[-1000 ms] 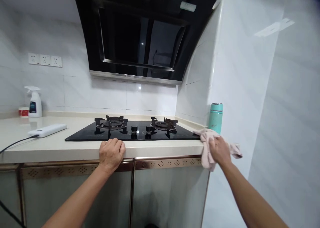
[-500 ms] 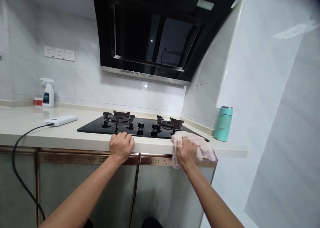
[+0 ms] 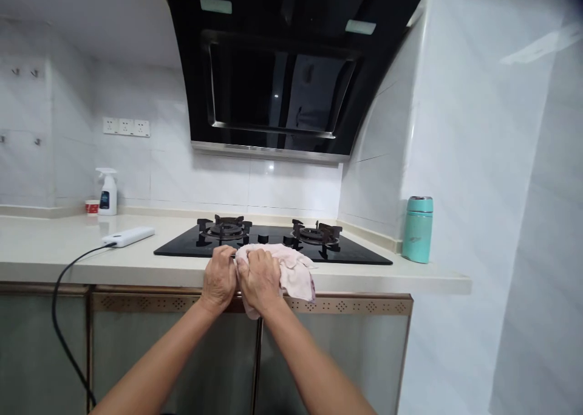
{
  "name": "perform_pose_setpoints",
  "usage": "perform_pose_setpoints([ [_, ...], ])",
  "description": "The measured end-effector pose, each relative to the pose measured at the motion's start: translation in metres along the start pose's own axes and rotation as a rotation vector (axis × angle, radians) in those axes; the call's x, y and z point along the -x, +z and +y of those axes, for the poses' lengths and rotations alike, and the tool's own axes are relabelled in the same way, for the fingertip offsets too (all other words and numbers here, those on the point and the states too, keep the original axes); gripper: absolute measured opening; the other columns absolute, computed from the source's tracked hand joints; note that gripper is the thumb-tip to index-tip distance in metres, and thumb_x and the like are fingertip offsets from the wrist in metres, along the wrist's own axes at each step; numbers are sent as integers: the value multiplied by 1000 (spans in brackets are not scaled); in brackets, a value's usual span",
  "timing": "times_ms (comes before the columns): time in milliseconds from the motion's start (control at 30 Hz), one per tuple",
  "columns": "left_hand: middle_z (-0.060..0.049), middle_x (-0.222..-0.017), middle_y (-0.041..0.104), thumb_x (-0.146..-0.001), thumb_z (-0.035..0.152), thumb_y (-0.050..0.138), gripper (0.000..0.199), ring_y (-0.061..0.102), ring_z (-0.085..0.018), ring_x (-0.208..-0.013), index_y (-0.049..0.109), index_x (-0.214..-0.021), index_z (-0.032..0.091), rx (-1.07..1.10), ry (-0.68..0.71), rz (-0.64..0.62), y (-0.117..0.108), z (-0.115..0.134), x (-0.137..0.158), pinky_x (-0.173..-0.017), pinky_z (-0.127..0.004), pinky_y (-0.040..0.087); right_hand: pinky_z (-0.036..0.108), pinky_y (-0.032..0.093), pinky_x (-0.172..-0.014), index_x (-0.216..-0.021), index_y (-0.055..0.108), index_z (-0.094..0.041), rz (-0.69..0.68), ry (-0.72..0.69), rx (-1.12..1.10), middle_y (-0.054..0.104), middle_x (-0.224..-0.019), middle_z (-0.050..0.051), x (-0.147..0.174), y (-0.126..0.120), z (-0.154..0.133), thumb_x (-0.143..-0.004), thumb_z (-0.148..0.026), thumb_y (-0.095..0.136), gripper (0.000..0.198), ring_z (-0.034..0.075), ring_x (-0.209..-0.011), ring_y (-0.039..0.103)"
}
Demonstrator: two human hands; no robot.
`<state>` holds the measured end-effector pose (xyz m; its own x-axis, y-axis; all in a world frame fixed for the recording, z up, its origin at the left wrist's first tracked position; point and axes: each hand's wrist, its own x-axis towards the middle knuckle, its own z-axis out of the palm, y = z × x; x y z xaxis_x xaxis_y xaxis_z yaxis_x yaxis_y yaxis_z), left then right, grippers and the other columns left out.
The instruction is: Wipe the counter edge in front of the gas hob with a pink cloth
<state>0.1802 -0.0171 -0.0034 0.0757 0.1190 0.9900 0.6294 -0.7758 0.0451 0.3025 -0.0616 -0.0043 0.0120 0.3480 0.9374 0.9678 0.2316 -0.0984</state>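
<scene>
At the front edge of the countertop, my right hand is closed on a pale pink cloth, bunched under the palm. One end of the cloth hangs over the edge. Right beside it, my left hand rests on the same edge with its fingers curled; whether they grip the edge or a bit of cloth is hidden. Just behind both hands lies a black glass gas stove with two burners. The cloth covers part of its front, and its control knobs show behind.
A turquoise flask stands right of the stove. To the left lie a white power bank and its black cable. Farther back are a white spray bottle and a red-and-white tub. A black range hood hangs above.
My right hand has slid the cloth left along the counter edge, from the stove's right front to beside my left hand. My left hand stays on the edge. The view has shifted somewhat.
</scene>
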Motion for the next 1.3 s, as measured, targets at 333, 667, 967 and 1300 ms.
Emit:
perform_pose_setpoints([
  [333, -15, -135, 57, -98, 37, 47, 34, 52, -31, -126, 62, -124, 21, -81, 232, -425, 17, 84, -31, -105, -49, 41, 31, 49, -72, -96, 49, -22, -226, 314, -417, 67, -98, 9, -44, -56, 111, -103, -53, -1, 59, 19, -86, 65],
  [667, -17, -145, 52, -91, 66, 49, 58, 42, -43, -134, 58, -136, 30, -252, 224, -602, 51, 100, -17, -108, -68, 27, 53, 42, -94, -91, 65, -21, -565, 365, 118, 67, -107, 13, -36, -62, 201, -96, -44, 41, 34, 32, -110, 60],
  [967, -9, -123, 65, -85, 73, 54, 61, 51, -34, -117, 60, -127, 30, -336, 230, -609, -12, 31, -13, -109, -63, 25, 60, 38, -101, -112, 68, -26, -700, 373, 203, 62, -130, 11, -32, -51, 215, -96, -51, 37, 43, 34, -125, 54],
  [1300, -4, -126, 69, -89, 56, 61, 40, 57, -27, -115, 66, -122, 33, -502, 109, -584, -110, -109, -18, -93, -42, 38, 62, 36, -103, -117, 66, -25, -717, 369, 207, 58, -138, 13, -30, -48, 219, -96, -50, 33, 47, 35, -127, 52],
])
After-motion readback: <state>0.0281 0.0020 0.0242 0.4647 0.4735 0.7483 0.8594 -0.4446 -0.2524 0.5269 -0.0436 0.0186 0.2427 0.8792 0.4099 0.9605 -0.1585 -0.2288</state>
